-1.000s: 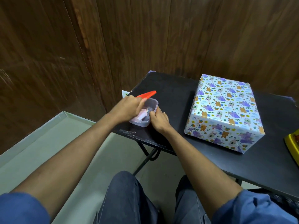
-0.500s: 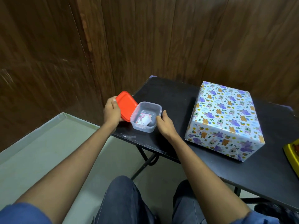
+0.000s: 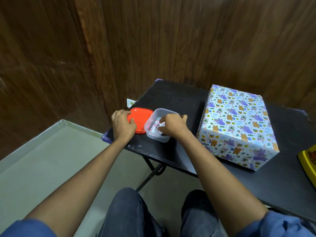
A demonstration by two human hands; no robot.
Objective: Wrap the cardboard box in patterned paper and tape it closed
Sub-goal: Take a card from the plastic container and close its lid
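On the black folding table (image 3: 172,98) stands the cardboard box wrapped in white paper with purple and orange animal figures (image 3: 236,124). It sits toward the right part of the table, closer to the far edge than to the near one, and the paper covers every side that can be seen. No tape and no writing on the paper can be read from here.

Near the left corner of the table stands a small clear plastic container (image 3: 159,127), open. Its orange-red plastic lid (image 3: 141,120) lies flat on the table, touching the container's left side.

The left hand (image 3: 123,124) rests on the lid with the fingers spread and the thumb laid on the lid's surface; the grip is loose and flat, it closes on nothing.

The right hand (image 3: 172,124) reaches into the container, fingers bent down onto a small white packet with red print (image 3: 156,126) (the print is too small to read). Whether the fingers already pinch the packet or only touch it, I cannot tell.

At the right edge of the table a yellow object (image 3: 308,159) is partly in view. A small white label (image 3: 130,102) shows behind the table's left edge, with marks not readable.
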